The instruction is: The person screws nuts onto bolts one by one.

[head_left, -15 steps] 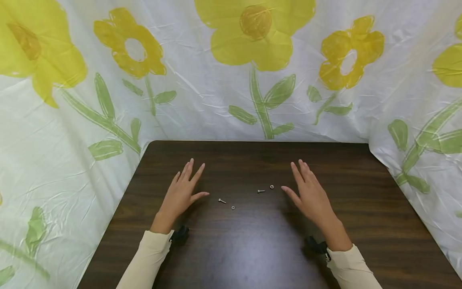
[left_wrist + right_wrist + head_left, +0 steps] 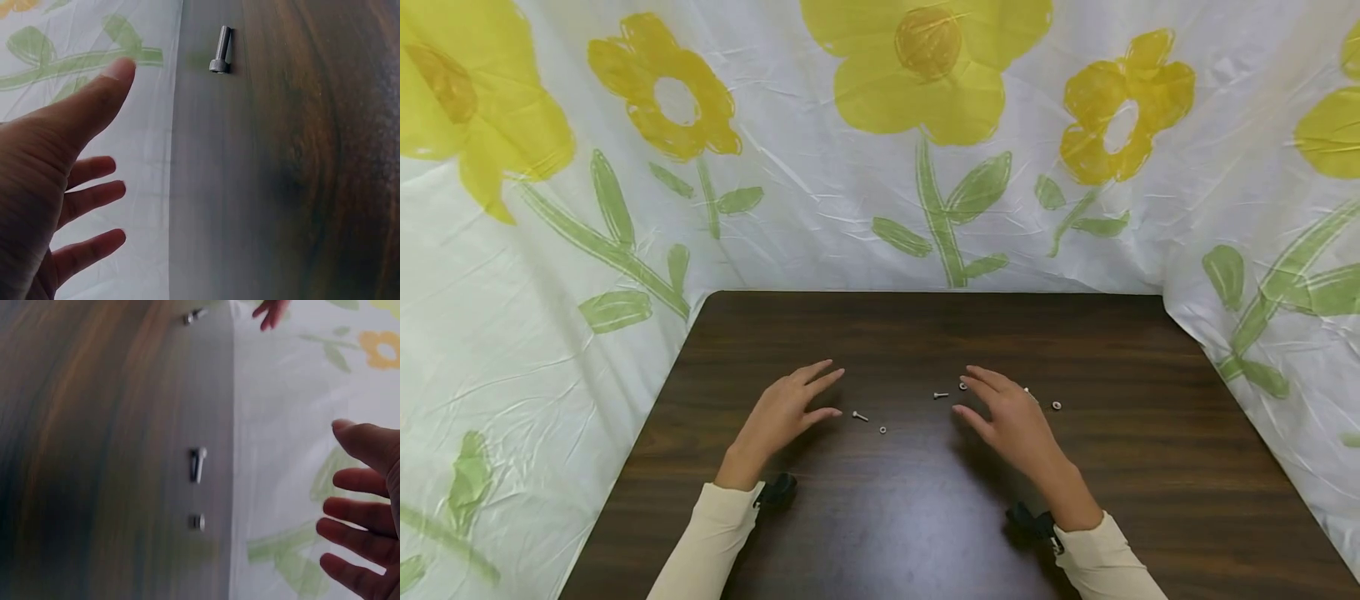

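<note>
My left hand [image 2: 781,410] hovers over the table with loosely bent fingers and holds nothing. Just right of its thumb lies a socket-head bolt [image 2: 861,417], also seen in the left wrist view as a grey bolt [image 2: 220,53] with a knurled head. A small nut [image 2: 883,430] is beside that bolt. My right hand [image 2: 1017,421], empty too, is spread above the table. Near its fingertips are a second bolt [image 2: 941,396] and a nut [image 2: 962,387]. A third bolt [image 2: 1032,394], partly hidden by the right hand, and another nut [image 2: 1057,406] lie beyond its knuckles.
The dark wood-grain table [image 2: 880,533] extends under both hands. A white curtain [image 2: 820,225] with yellow flowers hangs along its back and sides. Black wrist cameras sit below each hand, at the cream sleeves [image 2: 703,542].
My right hand has moved left and slightly nearer, uncovering a bolt and a nut on its right. The left hand has shifted slightly right, its fingers more bent. The small parts remain in place.
</note>
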{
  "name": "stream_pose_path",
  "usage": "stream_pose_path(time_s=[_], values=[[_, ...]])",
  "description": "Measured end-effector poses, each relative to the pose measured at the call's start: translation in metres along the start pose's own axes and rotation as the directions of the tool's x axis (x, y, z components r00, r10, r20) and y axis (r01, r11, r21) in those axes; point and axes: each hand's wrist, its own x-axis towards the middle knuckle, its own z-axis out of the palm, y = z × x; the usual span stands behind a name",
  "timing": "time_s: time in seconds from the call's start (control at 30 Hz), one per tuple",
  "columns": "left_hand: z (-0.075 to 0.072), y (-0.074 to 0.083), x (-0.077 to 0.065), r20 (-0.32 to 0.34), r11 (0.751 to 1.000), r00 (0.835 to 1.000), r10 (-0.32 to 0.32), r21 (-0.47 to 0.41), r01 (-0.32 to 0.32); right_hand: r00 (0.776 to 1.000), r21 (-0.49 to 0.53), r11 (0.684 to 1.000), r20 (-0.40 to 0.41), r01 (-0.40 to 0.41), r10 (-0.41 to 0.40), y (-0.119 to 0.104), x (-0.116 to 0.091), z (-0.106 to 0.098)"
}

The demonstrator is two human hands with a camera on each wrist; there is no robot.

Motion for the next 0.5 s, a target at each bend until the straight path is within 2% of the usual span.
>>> stream_pose_path(time_s=[0.3,0.5], values=[[0.004,0.002,-0.001,0.017,0.999,0.999,0.03,-0.04,-0.029,0.998,0.082,0.997,0.056,-0.001,-0.003,-0.02,0.008,0.015],[0.006,0.003,0.0,0.002,0.994,0.997,0.073,-0.076,-0.073,0.993,0.12,0.993,0.114,-0.02,0.006,-0.031,0.011,0.031]])
